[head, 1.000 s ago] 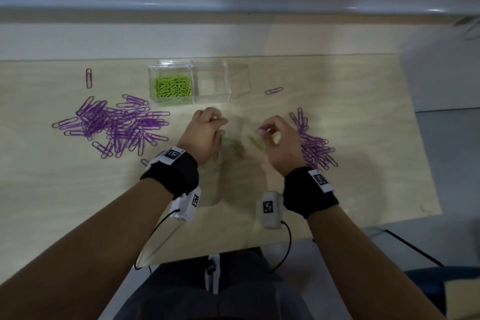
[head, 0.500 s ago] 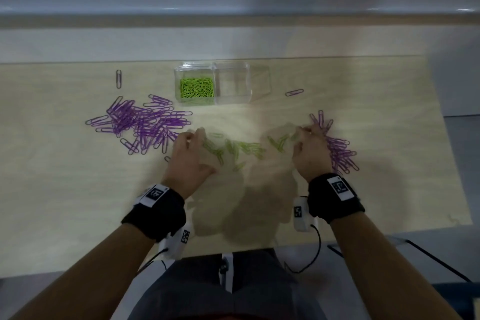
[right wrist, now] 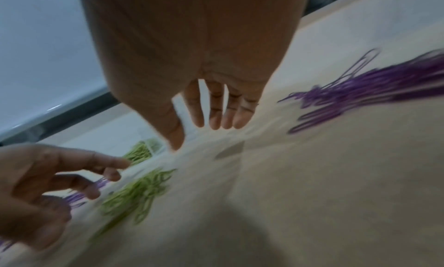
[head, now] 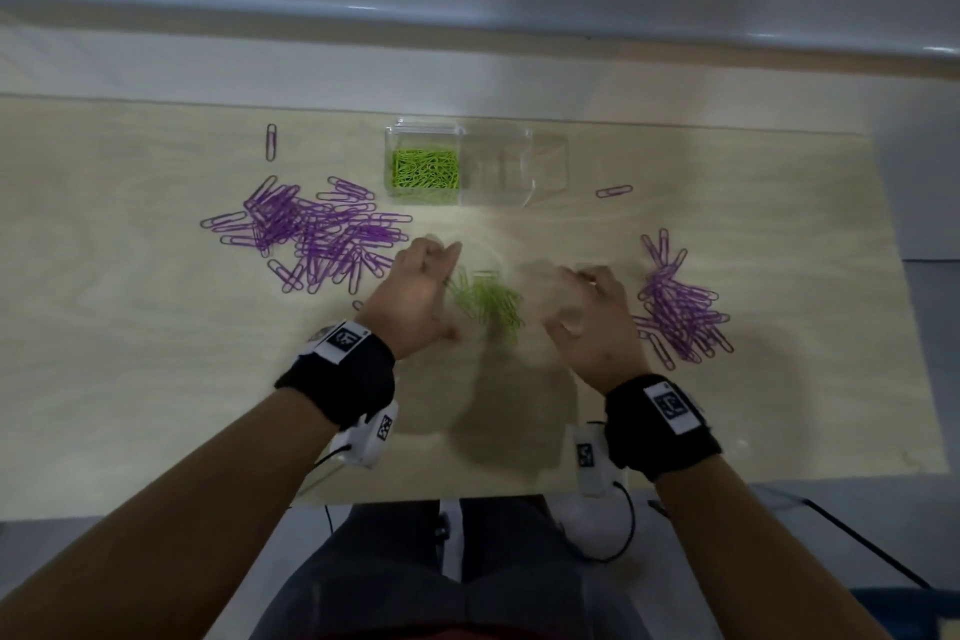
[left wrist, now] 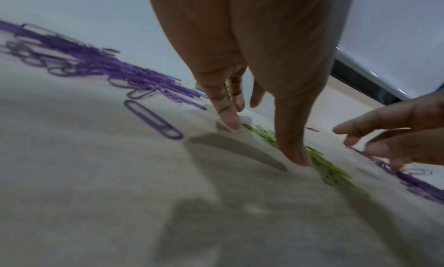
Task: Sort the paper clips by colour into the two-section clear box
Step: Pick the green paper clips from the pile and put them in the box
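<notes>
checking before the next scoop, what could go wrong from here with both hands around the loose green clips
1. A stray purple clip lies just beside the left hand; gathering the green pile could drag it along into the green section.
2. The right hand is close to the right purple heap, so sweeping could mix colours.
3. Loose clips may slip from open fingers and scatter on the table.

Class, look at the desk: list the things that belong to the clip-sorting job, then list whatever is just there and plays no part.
Part of the job:
- green clips loose between the hands
- purple clips, left heap and right heap
- clear box, green clips in its left section
- left hand, right hand

Just there:
- wrist cameras
- cable
- table
</notes>
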Tool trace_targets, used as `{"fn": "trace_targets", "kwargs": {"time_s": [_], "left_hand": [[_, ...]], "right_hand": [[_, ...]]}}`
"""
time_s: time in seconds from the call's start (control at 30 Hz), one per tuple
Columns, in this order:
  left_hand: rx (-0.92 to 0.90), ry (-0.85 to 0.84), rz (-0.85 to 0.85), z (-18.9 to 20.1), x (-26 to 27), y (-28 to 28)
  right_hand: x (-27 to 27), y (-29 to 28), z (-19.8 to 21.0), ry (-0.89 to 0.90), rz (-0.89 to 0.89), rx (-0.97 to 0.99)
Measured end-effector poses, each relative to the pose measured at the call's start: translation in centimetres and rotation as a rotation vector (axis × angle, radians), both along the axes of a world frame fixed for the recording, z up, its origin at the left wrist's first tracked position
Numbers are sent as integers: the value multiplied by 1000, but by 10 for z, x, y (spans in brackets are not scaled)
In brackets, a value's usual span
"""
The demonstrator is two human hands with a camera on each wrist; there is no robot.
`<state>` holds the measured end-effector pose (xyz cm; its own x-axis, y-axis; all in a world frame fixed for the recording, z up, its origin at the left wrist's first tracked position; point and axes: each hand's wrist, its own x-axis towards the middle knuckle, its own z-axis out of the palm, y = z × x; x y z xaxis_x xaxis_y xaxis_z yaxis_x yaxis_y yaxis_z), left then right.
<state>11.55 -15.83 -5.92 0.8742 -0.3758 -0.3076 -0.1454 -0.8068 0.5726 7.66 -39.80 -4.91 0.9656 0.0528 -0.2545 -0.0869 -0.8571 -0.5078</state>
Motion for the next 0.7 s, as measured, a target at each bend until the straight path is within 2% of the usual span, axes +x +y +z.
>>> {"fn": "trace_targets", "kwargs": {"time_s": [0.07, 0.13, 0.2, 0.3, 0.47, 0.7], "left_hand": [[99, 24, -73, 2, 4, -6], [80, 45, -134, 0, 4, -17], [14, 2, -175, 0, 0, -26], [-17, -40, -203, -2, 0, -25], [-16, -61, -166, -2, 5, -26], [203, -74, -235, 8, 16, -29]], "right_hand": [[-5, 0, 2, 114, -16, 0], [-4, 17, 1, 171, 85, -34], [2, 35, -3, 143, 205, -78], [14, 42, -12, 92, 174, 30], [21, 42, -17, 51, 269, 63], [31, 43, -14, 4, 363, 21]]}}
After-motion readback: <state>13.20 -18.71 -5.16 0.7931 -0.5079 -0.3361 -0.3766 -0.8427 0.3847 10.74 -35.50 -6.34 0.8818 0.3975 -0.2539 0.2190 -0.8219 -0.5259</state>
